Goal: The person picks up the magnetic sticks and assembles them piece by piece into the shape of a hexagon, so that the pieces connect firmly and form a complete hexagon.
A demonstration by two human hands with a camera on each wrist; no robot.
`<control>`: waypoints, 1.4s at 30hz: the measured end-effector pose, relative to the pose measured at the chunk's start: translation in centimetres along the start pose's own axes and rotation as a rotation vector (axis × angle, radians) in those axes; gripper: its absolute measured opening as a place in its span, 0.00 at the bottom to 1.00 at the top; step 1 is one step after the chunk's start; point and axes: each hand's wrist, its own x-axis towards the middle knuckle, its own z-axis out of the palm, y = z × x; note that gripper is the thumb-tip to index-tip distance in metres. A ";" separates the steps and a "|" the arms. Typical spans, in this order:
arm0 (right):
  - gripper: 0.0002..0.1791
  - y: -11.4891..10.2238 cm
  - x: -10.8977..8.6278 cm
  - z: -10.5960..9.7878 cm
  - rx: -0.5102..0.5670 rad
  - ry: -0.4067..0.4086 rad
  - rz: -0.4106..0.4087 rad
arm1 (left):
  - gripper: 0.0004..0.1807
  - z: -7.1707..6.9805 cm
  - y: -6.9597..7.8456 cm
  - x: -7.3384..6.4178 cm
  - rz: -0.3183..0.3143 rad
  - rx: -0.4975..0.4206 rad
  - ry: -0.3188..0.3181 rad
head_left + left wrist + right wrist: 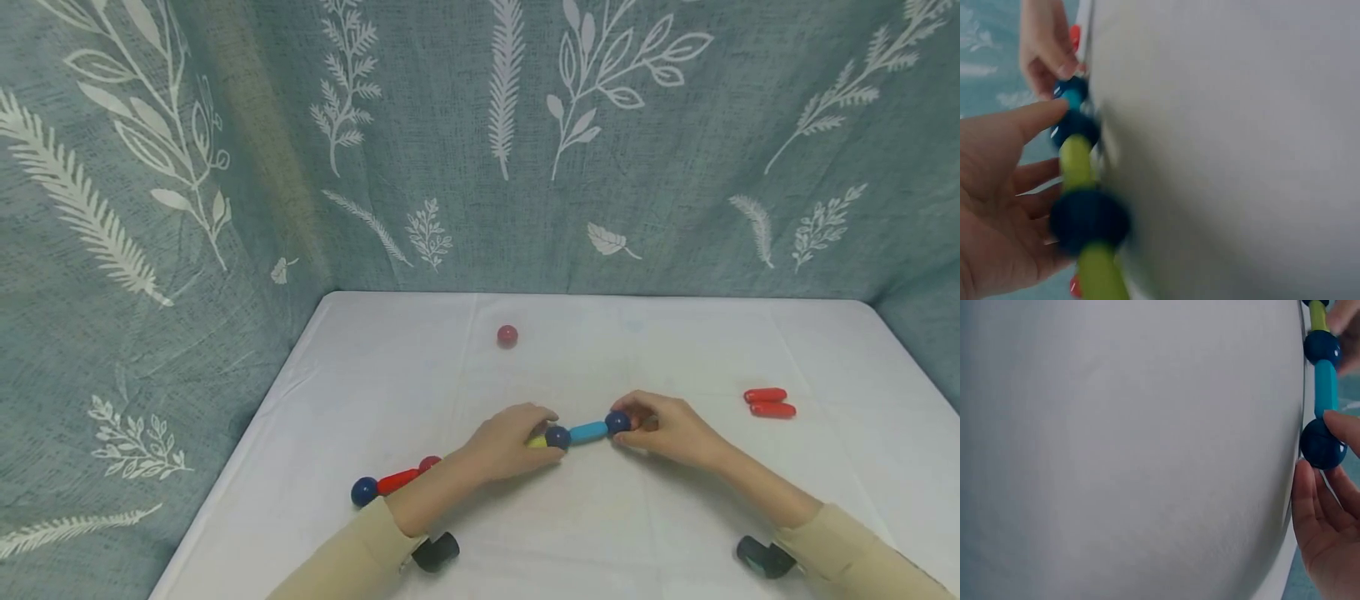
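Observation:
A chain of toy building rods and balls runs between both hands. In the head view it shows a yellow-green rod (537,442), a dark blue ball (557,437), a light blue rod (588,432) and another dark blue ball (617,422) at its right end. My left hand (510,443) holds the chain around the yellow-green rod, its thumb by the ball joining the light blue rod. Another dark blue ball (1090,222) and yellow-green rod (1101,275) continue the chain in the left wrist view. My right hand (675,429) pinches the end ball (1324,444).
Left of my left forearm lie a dark blue ball (364,492), a red rod (397,481) and a red ball (429,463) in line. A red ball (507,336) sits toward the back. Two red rods (768,402) lie at the right on the white tabletop (637,533).

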 end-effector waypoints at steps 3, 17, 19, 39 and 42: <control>0.20 0.2 0.2 -0.3 -0.017 0.023 0.021 | 0.27 -1.6 -1.1 -1.7 -0.047 0.041 -0.042; 0.21 0.7 1.0 -2.0 -0.060 0.065 0.080 | 0.10 -4.3 -3.5 -5.1 -0.116 0.074 -0.004; 0.20 0.8 1.3 -1.8 -0.078 0.058 0.063 | 0.10 -4.1 -3.5 -4.9 -0.117 0.061 0.019; 0.12 0.7 3.3 -1.3 -0.252 0.163 0.018 | 0.28 -3.3 -3.9 -3.3 -0.019 -0.182 -0.021; 0.13 0.8 3.4 -1.4 -0.254 0.171 0.028 | 0.32 -4.2 -4.3 -4.3 0.178 -0.107 -0.179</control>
